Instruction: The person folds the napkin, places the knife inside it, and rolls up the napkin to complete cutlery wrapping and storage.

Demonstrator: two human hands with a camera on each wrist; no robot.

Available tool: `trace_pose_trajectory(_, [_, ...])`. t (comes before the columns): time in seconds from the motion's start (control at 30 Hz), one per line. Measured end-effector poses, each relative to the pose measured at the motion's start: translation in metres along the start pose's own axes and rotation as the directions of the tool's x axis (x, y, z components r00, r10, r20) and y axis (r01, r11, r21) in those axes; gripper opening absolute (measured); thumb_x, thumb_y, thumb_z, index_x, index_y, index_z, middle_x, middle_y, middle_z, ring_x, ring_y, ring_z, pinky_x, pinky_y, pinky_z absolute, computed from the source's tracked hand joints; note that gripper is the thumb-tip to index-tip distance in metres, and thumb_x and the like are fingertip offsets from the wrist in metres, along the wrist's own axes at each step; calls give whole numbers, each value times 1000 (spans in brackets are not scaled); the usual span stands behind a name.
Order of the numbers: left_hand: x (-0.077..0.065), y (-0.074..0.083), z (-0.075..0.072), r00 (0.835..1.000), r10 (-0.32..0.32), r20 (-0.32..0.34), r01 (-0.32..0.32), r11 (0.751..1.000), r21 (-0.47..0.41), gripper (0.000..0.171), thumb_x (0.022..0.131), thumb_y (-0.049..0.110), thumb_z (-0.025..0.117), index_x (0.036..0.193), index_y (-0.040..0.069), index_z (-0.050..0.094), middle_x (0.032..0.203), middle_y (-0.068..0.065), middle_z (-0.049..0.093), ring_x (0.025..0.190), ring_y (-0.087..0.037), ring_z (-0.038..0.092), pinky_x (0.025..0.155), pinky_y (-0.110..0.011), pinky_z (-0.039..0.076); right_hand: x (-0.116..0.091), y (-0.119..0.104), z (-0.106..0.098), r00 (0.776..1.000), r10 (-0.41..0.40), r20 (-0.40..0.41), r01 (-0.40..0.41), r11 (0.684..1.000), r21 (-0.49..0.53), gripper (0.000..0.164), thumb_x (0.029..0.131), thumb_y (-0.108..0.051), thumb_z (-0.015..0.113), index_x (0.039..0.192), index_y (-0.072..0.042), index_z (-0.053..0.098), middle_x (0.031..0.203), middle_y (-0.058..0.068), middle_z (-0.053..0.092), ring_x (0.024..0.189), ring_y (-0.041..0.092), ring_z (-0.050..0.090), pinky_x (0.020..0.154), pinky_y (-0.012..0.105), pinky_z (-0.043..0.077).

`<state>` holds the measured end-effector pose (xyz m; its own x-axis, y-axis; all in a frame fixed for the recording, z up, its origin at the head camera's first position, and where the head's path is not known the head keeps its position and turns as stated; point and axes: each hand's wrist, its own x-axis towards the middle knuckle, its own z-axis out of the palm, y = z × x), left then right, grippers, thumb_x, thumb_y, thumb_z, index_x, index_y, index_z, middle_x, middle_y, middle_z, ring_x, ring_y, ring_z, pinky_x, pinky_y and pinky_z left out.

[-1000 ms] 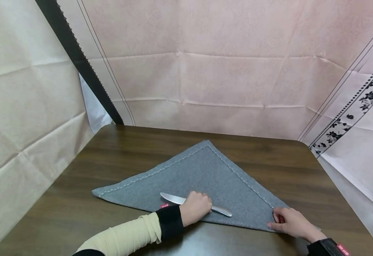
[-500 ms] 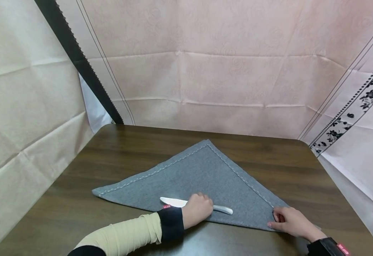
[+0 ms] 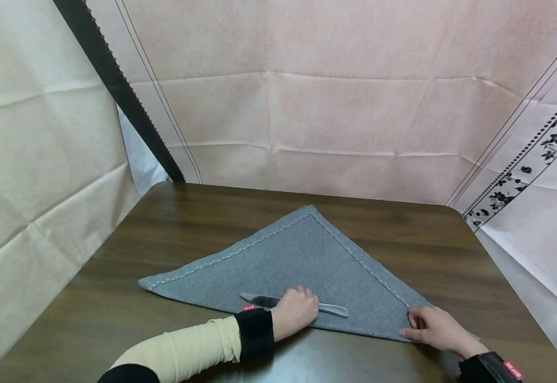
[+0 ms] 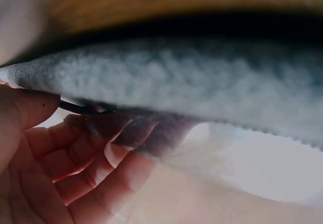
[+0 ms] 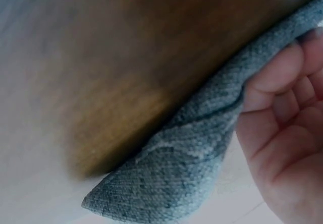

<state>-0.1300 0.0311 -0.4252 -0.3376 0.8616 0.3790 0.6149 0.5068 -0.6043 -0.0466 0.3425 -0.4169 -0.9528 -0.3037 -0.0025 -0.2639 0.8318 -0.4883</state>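
A grey cloth (image 3: 302, 260) folded into a triangle lies on the dark wooden table (image 3: 187, 223). A silver table knife (image 3: 334, 309) lies on the cloth along its near edge, blade to the left. My left hand (image 3: 297, 314) is curled over the knife's middle and grips it. My right hand (image 3: 431, 327) pinches the cloth's right corner against the table. In the left wrist view my curled fingers (image 4: 75, 168) sit under the blurred cloth (image 4: 202, 77). The right wrist view shows fingers (image 5: 282, 128) holding the cloth's edge (image 5: 192, 158).
Pale pink and cream sheets (image 3: 336, 106) wall in the table at the back and on both sides. A black serrated strip (image 3: 116, 85) runs diagonally at the back left. Bare wood surrounds the cloth on the left, at the far side and on the right.
The knife has turned slightly under my left hand to lie more level with the cloth's near edge. My right hand stays on the corner.
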Motion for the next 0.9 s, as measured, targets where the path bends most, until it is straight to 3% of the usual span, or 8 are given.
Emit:
trace_pose_trajectory(0.17, [-1, -3, 1, 999, 7, -47, -6, 1000, 4, 21, 81, 17, 50, 60, 21, 51, 56, 7, 44, 49, -5, 41, 33, -22, 33, 0, 1, 0, 1000, 6, 2, -6, 1000, -8, 35, 80, -32, 68, 63, -18, 41, 56, -17, 30, 50, -3, 30, 47, 17, 23])
trace_pose_trajectory(0.5, [-5, -8, 2, 996, 73, -43, -75, 996, -53, 19, 82, 18, 54, 63, 22, 55, 58, 8, 46, 50, -4, 42, 34, -21, 33, 0, 1, 1, 1000, 26, 6, -26, 1000, -17, 35, 80, -33, 68, 63, -18, 41, 56, -16, 30, 50, -3, 31, 47, 18, 23])
trace_pose_trajectory(0.73, [-13, -16, 4, 997, 79, -12, -80, 992, -98, 11, 81, 20, 59, 70, 22, 58, 64, 7, 50, 55, -6, 47, 38, -20, 37, 1, -1, 0, 1000, 9, 10, -9, 1000, 5, 35, 81, -31, 67, 63, -17, 41, 56, -16, 30, 50, -3, 31, 47, 18, 24])
trace_pose_trajectory(0.9, [-26, -32, 1, 994, 86, 69, -73, 982, -175, 5, 79, 19, 61, 75, 21, 59, 69, 5, 51, 59, -8, 49, 40, -20, 38, 3, -5, -4, 998, 12, 56, -12, 1000, -4, 33, 81, -29, 68, 63, -17, 43, 56, -15, 31, 50, -3, 31, 47, 19, 26])
